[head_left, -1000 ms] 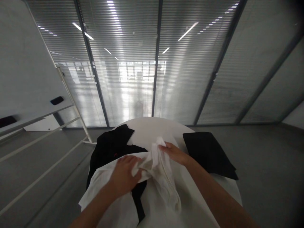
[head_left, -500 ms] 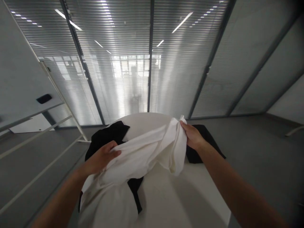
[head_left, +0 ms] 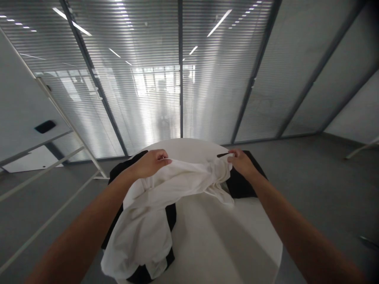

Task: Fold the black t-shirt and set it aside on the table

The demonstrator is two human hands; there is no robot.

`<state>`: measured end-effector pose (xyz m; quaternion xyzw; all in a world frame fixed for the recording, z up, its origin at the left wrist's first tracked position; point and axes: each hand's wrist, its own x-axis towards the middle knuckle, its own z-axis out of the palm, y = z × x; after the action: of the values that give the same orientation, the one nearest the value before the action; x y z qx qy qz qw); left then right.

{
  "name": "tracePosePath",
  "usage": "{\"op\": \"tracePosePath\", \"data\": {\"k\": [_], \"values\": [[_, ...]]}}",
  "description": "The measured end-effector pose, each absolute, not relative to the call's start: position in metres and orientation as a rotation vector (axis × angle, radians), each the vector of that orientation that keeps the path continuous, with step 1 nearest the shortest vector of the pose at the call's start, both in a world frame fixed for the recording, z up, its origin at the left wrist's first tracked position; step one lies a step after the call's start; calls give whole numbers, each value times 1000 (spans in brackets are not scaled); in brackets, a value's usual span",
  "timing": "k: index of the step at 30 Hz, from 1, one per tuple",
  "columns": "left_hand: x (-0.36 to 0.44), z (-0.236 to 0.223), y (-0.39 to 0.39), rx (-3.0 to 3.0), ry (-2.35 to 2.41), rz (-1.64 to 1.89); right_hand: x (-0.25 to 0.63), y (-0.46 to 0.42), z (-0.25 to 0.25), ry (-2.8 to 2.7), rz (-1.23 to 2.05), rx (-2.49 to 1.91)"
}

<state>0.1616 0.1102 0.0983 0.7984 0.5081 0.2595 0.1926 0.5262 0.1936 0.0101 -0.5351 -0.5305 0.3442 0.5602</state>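
A white garment is stretched between both hands above a round white table. My left hand is closed on the garment's upper edge at the left. My right hand pinches the opposite end at the right. The rest of the white cloth hangs down over the table's left rim. Beneath it lies a crumpled black garment. A folded black garment rests on the table just under my right hand.
A whiteboard on a stand leans at the left. Glass walls with blinds close off the room behind the table. Grey floor surrounds the table.
Both hands have moved apart and toward the table's far side, pulling the white garment out between them. My left hand shifted up and regripped the edge; the cloth now hangs lower at the left.
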Motion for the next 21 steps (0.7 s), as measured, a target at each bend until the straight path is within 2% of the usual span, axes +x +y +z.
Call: {"op": "tracePosePath", "data": {"k": [4,7,11,16,19,21], "values": [[186,88,104,2040,1279,837,463,153,23,-1905,572,-1044],[193,86,100,2030,1308,891,412,132,31,-2241,719,-907],[177,66,87,2143,1608,742,391,133,38,-2207,691,-939],[135,15,68,2169,1931,430,411,137,54,-1950,889,-971],[116,4,67,1997,1887,471,422,129,65,-1959,927,-1005],[110,18,69,1857,1791,637,427,126,69,-2054,911,-1036]]}}
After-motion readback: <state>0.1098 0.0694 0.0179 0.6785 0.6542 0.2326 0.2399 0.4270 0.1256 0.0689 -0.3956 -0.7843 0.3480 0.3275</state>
